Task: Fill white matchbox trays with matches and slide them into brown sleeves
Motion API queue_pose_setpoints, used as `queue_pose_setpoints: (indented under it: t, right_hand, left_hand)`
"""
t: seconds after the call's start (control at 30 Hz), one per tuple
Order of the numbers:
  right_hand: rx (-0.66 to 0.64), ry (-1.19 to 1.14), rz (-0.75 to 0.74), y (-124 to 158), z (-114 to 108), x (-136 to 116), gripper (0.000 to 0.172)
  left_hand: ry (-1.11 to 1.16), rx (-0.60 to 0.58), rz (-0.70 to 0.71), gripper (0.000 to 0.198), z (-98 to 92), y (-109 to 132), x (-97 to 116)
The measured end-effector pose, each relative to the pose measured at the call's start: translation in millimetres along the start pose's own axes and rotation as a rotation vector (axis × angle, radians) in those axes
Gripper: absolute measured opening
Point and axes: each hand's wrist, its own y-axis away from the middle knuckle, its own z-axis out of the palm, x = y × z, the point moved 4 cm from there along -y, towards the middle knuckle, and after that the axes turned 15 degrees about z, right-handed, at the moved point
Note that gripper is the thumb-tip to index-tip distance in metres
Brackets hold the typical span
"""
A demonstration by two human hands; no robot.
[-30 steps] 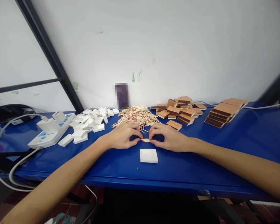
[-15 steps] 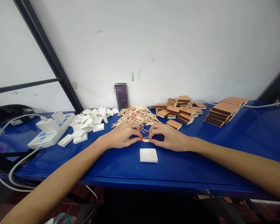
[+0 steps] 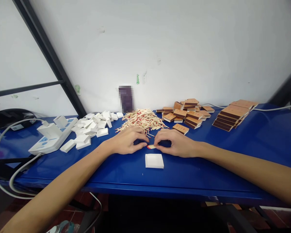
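Observation:
A small row of matches (image 3: 151,147) with red heads pointing left lies low over the blue table between my hands. My right hand (image 3: 176,142) is closed, thumb and forefinger pinching the plain ends of these matches. Beside the red heads is my left hand (image 3: 131,139), its thumb and forefinger slightly apart with nothing visible between them. Nearer to me rests a shallow white matchbox tray (image 3: 154,161). Just beyond my hands is a big heap of loose matches (image 3: 144,119), its near edge partly hidden by my fingers.
White matchbox trays (image 3: 92,124) are piled at the left, beside a power strip (image 3: 55,137) with plugs and cables. Brown matchboxes (image 3: 188,113) lie heaped at the back right, with a neat stack of matchboxes (image 3: 235,115) further right. A pixelated dark object (image 3: 126,99) stands by the wall.
My left thumb and forefinger have parted and come away from the red match heads. My right hand stays nearly in place, still on the matches.

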Motion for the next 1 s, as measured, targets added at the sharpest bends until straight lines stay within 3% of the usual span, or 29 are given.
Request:
queue_pose_setpoints:
  t: [0.27, 0.43, 1.0]
  right_hand:
    - [0.093, 0.059, 0.07, -1, -3, 2, 0.018]
    - [0.04, 0.151, 0.154, -3, 0, 10, 0.028]
    - [-0.06, 0.091, 0.027, 0, -2, 1, 0.032]
  left_hand:
    - [-0.174, 0.011, -0.16, 0.027, -1.5, 3, -11]
    - [-0.205, -0.033, -0.193, 0.028, 1.2, 4, -13]
    - [-0.104, -0.065, -0.136, 0.03, 2.3, 3, -10]
